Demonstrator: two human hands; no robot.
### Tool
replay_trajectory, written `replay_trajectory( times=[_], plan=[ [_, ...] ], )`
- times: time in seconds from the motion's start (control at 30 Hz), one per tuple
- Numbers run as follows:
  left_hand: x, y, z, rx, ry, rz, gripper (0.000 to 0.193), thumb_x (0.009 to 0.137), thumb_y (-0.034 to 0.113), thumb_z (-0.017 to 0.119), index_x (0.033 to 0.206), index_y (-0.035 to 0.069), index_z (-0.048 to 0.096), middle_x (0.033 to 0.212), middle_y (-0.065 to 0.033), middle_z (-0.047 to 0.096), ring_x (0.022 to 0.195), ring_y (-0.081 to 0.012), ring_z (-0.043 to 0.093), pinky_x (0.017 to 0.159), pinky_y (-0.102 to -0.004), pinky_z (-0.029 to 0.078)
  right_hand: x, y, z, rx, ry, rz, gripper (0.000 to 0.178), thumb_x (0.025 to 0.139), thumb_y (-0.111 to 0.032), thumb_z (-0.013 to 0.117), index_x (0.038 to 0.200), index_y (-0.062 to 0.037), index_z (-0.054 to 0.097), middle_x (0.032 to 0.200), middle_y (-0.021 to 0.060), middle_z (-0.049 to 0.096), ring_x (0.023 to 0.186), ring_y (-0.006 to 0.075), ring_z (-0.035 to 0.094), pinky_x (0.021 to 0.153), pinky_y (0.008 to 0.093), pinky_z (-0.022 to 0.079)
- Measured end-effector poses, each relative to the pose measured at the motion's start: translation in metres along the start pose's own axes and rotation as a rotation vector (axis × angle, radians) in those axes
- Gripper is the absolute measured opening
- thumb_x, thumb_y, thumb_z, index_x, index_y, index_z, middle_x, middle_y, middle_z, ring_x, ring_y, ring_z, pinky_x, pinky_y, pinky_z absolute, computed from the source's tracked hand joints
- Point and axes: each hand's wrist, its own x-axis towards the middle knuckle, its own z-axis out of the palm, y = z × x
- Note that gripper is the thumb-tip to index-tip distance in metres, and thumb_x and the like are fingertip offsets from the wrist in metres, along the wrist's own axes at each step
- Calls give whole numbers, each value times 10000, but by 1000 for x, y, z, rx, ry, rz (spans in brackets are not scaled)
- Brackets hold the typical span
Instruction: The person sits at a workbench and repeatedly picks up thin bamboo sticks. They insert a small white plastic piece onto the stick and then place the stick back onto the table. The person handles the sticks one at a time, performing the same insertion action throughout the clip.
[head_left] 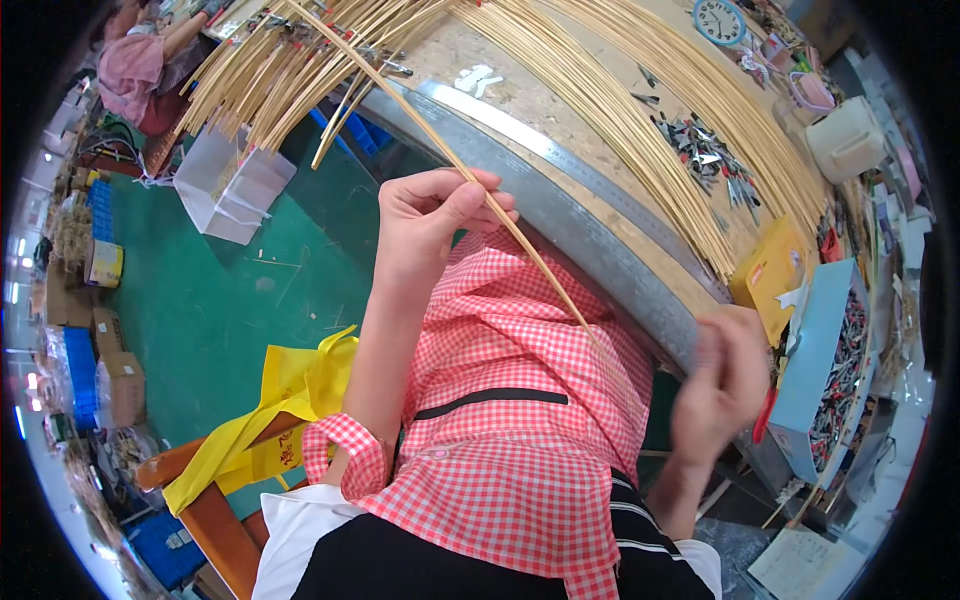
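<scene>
Your workbench (527,88) extends ahead and to your right, fitted with a grey metal front edge (560,195). The green floor (190,310) lies to your left, bordered by cardboard boxes (126,390). A brown wooden chair (160,471) stands at your left.

On the worktable (520,85), wooden sticks (597,100) are spread lengthwise; clips (705,150) are heaped at right, and nearer, a metal ruler (575,167) is laid.
</scene>
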Motion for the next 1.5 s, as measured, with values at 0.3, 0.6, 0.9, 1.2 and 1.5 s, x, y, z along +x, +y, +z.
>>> replay_trajectory(
  times=[0.3,0.6,0.9,1.2,1.5],
  plan=[
    [-1,-2,1,41,38,49,210,896,86,601,1007,-89,633,846,-203,689,740,-256,705,663,-324,597,-12,-8,52,297,-305,-33,101,804,70,613,898,39,591,840,160,562,697,280,592,614,321,476],
    [-3,1,6,37,8,62,183,884,77,610,957,-89,637,828,-203,687,731,-253,705,671,-346,595,-6,-7,47,310,-402,-67,107,778,16,667,877,19,628,826,138,605,722,276,615,619,336,491],
    [-6,5,15,92,48,71,160,867,43,631,929,-103,658,804,-187,686,739,-229,698,681,-320,590,8,-7,53,276,-435,-155,96,772,-10,676,850,14,624,779,139,630,716,293,619,627,364,490],
    [-6,7,16,119,66,81,151,861,43,645,914,-97,665,802,-170,686,743,-219,696,680,-316,587,12,-9,52,327,-551,-112,92,781,-18,663,851,20,617,765,163,614,707,324,621,621,386,488],
    [-6,5,15,183,86,143,138,873,50,616,900,-77,664,840,-148,674,738,-216,690,674,-335,590,15,-9,58,377,-598,-25,110,777,-59,680,833,31,652,745,174,641,671,311,641,608,366,491]
  ],
)
